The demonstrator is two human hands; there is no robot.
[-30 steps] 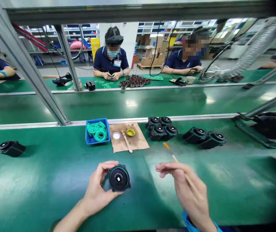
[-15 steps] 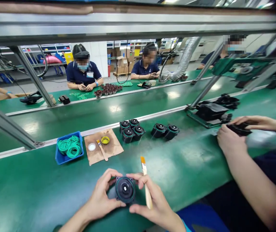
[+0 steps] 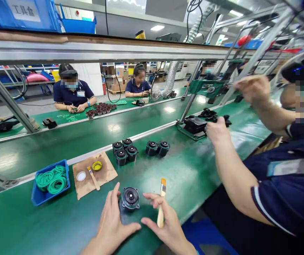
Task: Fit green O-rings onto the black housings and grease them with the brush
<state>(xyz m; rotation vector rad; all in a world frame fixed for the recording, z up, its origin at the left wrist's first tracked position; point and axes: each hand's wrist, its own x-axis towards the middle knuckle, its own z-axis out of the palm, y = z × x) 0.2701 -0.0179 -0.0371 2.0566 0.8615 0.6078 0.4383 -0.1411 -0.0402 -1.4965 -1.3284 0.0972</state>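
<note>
A black round motor-like part with mounting ears and a pale dot at its centre stands on the green bench between my hands. My left hand is open beside it, thumb spread and fingers stretched, holding nothing. On the other side, my right hand keeps a paintbrush tucked between its fingers, orange bristles up; its thumb and forefinger are apart, clear of the part. Further off, several similar black parts stand in a cluster, and two more stand to their right.
A blue bin of green rubber rings sits at the left. Stained cardboard carries a second brush, a yellow-rimmed pot and a white lid. At right, a co-worker's arm reaches over the bench beside a metal post.
Both my hands have let go of the black part and drawn apart from it; the brush stays in my right hand. The view has swung up and right. The co-worker has raised one hand.
</note>
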